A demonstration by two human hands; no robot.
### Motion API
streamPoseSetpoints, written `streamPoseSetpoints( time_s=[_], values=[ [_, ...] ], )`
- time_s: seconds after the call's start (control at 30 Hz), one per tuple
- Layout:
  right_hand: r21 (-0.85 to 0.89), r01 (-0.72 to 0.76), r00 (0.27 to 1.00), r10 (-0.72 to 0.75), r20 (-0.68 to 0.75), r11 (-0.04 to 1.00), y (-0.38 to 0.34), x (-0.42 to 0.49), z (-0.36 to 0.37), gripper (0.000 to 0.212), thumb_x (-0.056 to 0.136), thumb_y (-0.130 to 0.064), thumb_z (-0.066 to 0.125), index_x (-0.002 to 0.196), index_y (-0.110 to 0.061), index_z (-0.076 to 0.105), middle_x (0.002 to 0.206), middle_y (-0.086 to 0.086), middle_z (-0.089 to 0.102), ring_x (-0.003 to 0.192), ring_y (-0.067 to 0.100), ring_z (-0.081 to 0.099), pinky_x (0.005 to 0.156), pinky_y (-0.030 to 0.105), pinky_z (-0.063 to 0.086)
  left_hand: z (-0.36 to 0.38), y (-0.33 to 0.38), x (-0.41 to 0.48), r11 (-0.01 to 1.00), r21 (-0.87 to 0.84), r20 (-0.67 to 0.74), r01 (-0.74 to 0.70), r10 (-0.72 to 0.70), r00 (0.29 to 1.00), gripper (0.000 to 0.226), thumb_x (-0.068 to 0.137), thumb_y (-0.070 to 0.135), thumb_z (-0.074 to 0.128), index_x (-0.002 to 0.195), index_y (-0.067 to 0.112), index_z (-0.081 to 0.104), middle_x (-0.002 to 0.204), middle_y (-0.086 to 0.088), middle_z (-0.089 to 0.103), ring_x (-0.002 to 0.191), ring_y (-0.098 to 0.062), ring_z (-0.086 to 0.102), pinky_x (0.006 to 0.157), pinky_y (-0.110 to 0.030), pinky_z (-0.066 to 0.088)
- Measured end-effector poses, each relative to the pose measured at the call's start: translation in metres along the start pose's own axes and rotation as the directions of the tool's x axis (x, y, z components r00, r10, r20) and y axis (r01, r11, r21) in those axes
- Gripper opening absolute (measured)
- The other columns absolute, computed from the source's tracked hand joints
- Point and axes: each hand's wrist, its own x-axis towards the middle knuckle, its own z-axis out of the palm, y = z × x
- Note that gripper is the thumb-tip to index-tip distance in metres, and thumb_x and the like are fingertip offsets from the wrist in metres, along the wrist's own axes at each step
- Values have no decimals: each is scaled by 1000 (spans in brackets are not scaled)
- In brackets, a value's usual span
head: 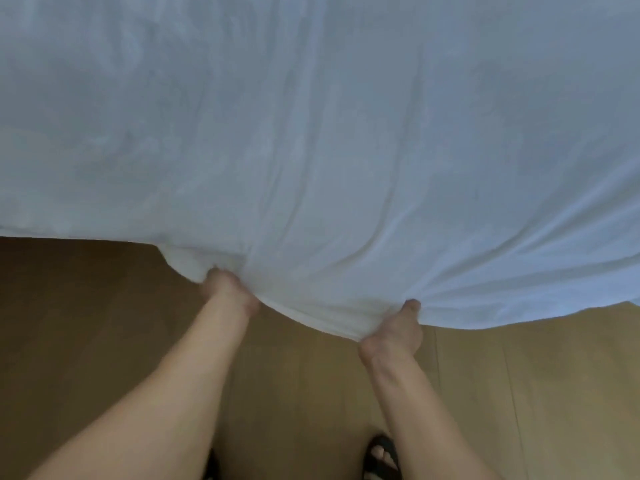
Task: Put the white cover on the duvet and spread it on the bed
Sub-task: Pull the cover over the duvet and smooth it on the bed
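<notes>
A: Where is the white cover (346,133)?
B: Out in front of both hands and above them. It fills all the space past the fingers, like a big sail.
A: What are the hands doing?
B: Both hold it. The left hand (225,289) has its fingers curled round a thick bunch of cloth at the near edge. The right hand (398,329) pinches the same edge, thumb on top.
A: Are they close together?
B: Near, but not touching. The edge sags a little between them and goes on far past each hand.
A: So which way does the cover lie?
B: Its near edge runs side to side across the hands. The rest stretches forward, away from them. The left hand reaches out further, and the right hand sits closer to the body.
A: Is the duvet inside?
B: I cannot tell. The bed is hidden behind the cloth too.
A: What is under the hands?
B: The wooden floor (104,323), and a foot in a black sandal (381,455) below the right arm.
A: What comes next, do you think?
B: I think the cloth must go forward and down, away from the hands, with both pulling the edge flat
</notes>
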Motion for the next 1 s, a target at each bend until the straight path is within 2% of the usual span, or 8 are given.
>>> streamPoseSetpoints(
  time_s=[0.17, 0.27, 0.37, 0.47, 0.6, 0.77, 0.9, 1.0],
  values=[
    [45, 67, 998, -68, 4, 997, 31, -4, 3, 36, 91, -59, 58, 90, -24, 61, 114, -2, 68, 93, 19, 65, 90, 37, 53, -31, -12, 8, 999, -15, -39, -44, 44, 998, 29, 106, 34, 38, 118, 16, 57, 120, -7, 62, 105, -29, 63, 96, -47, 52],
    [74, -4, 980, -11, 200, 997, 77, -40, 29, 34, 85, -51, 71, 100, -22, 67, 109, 2, 73, 99, 25, 70, 94, 44, 54, -40, -11, 14, 998, 28, 29, -50, 49, 998, 33, 106, 40, 39, 104, 12, 58, 110, -6, 65, 95, -25, 64, 94, -40, 53],
    [36, -105, 969, 94, 228, 994, 123, -77, 74, 33, 92, -41, 67, 95, -8, 66, 93, 11, 73, 83, 33, 70, 75, 45, 57, -73, -8, 21, 999, 31, 134, 6, -10, 991, 38, 104, 40, 44, 95, 10, 65, 107, -9, 73, 81, -22, 69, 81, -37, 56],
    [75, -60, 995, 54, 79, 995, 138, -99, 101, 34, 100, -35, 53, 90, -4, 59, 81, 8, 65, 69, 29, 63, 61, 37, 52, -104, 23, 32, 990, 122, 325, 65, -102, 940, 33, 104, 32, 47, 111, 6, 66, 102, -9, 76, 90, -24, 71, 80, -39, 57],
    [38, 112, 991, -114, 67, 993, 147, -99, 89, 32, 99, -43, 52, 87, -15, 63, 86, 1, 70, 74, 24, 67, 67, 39, 57, -87, 99, 84, 978, 118, 473, 170, -206, 857, 37, 100, 29, 47, 123, 7, 65, 116, -17, 71, 112, -37, 65, 97, -50, 51],
    [7, 149, 989, -149, 7, 989, 147, -90, 85, 32, 98, -43, 54, 82, -17, 62, 83, -2, 68, 75, 24, 66, 69, 39, 56, -70, 165, 133, 990, -14, 240, 137, -130, 962, 30, 101, 20, 48, 125, 10, 62, 118, -10, 69, 97, -29, 68, 72, -42, 56],
    [-17, 134, 985, -135, -107, 991, 166, -76, 79, 36, 100, -45, 50, 97, -10, 61, 83, -2, 61, 70, 17, 59, 57, 28, 46, -138, 139, 121, 997, 31, -34, 71, -70, 997, 25, 104, 25, 41, 104, 11, 61, 121, -7, 64, 100, -27, 63, 89, -39, 51],
    [2, 125, 981, -124, -150, 992, 181, -73, 79, 43, 94, -55, 56, 106, -14, 59, 91, -3, 63, 78, 17, 62, 71, 29, 51, -144, 130, 114, 1000, -29, -126, -8, 4, 992, 30, 103, 35, 43, 89, 12, 58, 115, -8, 65, 99, -28, 65, 95, -46, 53]
  ],
)
